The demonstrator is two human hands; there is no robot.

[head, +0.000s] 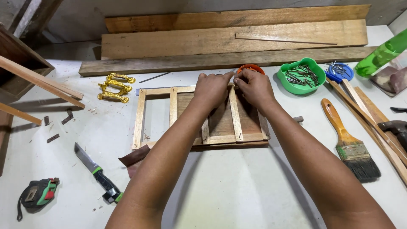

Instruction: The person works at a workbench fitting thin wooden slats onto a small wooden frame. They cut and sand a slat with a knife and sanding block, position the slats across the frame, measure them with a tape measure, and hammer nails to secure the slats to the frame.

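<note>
A small wooden slatted frame (144, 116) lies flat on the white table, partly over a darker board (222, 123). My left hand (210, 90) and my right hand (254, 87) meet at the frame's far edge, fingertips pinched together over the top of an upright slat (235, 121). Whatever the fingers pinch is too small to see. An orange bowl (251, 68) sits just behind my hands.
Long planks (229, 40) lie stacked at the back. A green bowl of nails (302, 75) and a blue lid (341, 70) sit at the right, with a paintbrush (349, 142), a hammer (396, 128) and wood strips. Gold handles (115, 88), a knife (96, 171) and a tape measure (38, 194) lie left.
</note>
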